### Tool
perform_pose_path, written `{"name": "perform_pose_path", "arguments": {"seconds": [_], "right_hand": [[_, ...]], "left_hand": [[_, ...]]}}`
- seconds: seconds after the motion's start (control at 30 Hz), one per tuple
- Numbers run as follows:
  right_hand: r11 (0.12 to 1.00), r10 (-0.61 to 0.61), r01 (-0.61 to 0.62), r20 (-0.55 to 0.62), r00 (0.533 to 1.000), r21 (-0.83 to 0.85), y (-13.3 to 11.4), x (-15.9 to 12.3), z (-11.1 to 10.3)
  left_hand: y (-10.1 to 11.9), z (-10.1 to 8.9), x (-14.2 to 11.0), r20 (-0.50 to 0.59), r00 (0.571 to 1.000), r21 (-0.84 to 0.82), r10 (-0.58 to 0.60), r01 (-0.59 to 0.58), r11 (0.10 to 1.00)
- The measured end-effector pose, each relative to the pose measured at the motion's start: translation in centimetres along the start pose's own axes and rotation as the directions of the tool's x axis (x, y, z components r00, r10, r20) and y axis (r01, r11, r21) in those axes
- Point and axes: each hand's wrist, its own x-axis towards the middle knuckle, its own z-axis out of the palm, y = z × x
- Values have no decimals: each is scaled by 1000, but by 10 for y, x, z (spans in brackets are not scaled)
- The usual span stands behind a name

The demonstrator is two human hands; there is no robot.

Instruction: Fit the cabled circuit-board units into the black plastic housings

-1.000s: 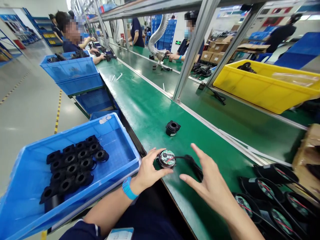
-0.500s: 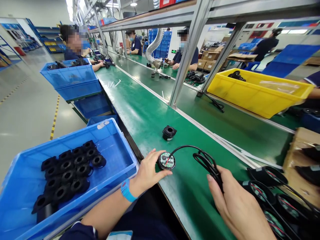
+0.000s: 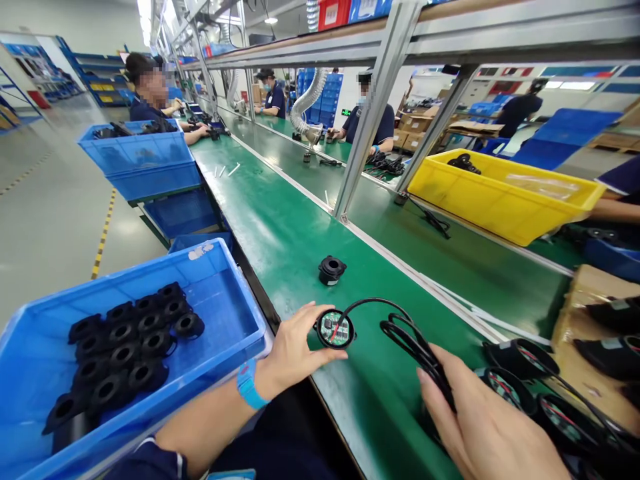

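Observation:
My left hand (image 3: 296,347) grips a round black housing (image 3: 336,329) between thumb and fingers. A green circuit board shows in its open face, with red and black wires on it. A black cable (image 3: 373,301) arcs from the board to my right hand (image 3: 493,417), which is closed around the coiled part of that cable. Just beyond the housing, a black ring-shaped part (image 3: 332,270) stands on the green bench top (image 3: 280,227). To the right of my right hand lie several similar housings (image 3: 523,357) with boards and cables.
At left, a blue bin (image 3: 227,287) holds several black ring parts. A yellow bin (image 3: 500,200) stands across the bench behind a metal post (image 3: 367,113). Cardboard (image 3: 575,327) with black parts lies at right. Co-workers sit farther along the bench, one (image 3: 150,90) at left.
The view has shifted slightly. My left hand has tilted the housing a little, so its board faces me more. Both hands keep their holds.

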Motion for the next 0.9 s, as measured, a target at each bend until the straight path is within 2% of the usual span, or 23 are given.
{"name": "perform_pose_path", "arguments": {"seconds": [0.13,0.2,0.3,0.4,0.47,0.53,0.67,0.73,0.83,0.9], "right_hand": [[999,-31,32,8,999,-35,1,0,-3],[999,-49,49,4,999,-14,1,0,-6],[1000,-20,21,-35,999,5,5,-3,-8],[994,-101,103,64,993,-37,14,-12,-4],[984,-162,170,152,975,-46,20,-20,1],[982,-169,182,174,970,-59,23,-25,7],[983,-164,173,133,977,-65,20,-25,5],[987,-143,148,82,986,-61,16,-22,-1],[998,-51,51,-3,999,-27,12,-19,-11],[999,-31,31,-13,999,18,11,-18,-15]], "left_hand": [[4,4,-2,47,998,-1,-34,34,999],[6,5,-3,30,999,-1,-36,36,999],[7,4,-4,63,998,-3,1,-1,1000],[1,8,-7,153,987,-4,39,-39,999],[-5,14,-11,164,986,0,42,-43,999],[-8,22,-15,135,991,17,21,-23,1000],[-3,30,-14,-6,995,-3,-95,95,995],[4,25,-10,-30,995,-33,-90,89,995],[14,8,-5,-104,994,-67,-20,14,998],[16,0,-4,-87,996,-85,-1,-7,996]]}}
